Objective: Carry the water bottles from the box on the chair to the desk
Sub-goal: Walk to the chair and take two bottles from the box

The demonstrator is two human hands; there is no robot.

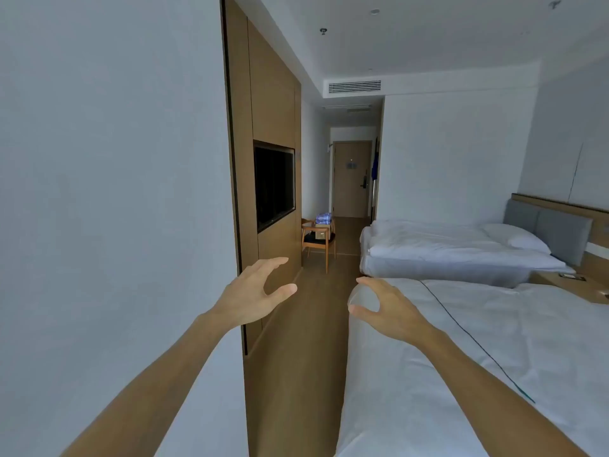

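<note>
With left hand (252, 293) and right hand (384, 306) both spread wide and empty, walk toward twelve o'clock to the water bottles (323, 218) boxed on the wooden chair (317, 240).

The water bottles (323, 218) stand packed together in the box (322, 231), far down the room from me, well apart from both my hands. They appear as a cluster of clear plastic with blue labels, rising above the box rim; their number cannot be told at this range. The box is plain brown cardboard, open at the top, resting on the dark seat of the chair (318, 243). The chair is light wood with armrests, standing on the floor just beside the wood-panelled wall, in front of the entrance door. The desk is not visible.
</note>
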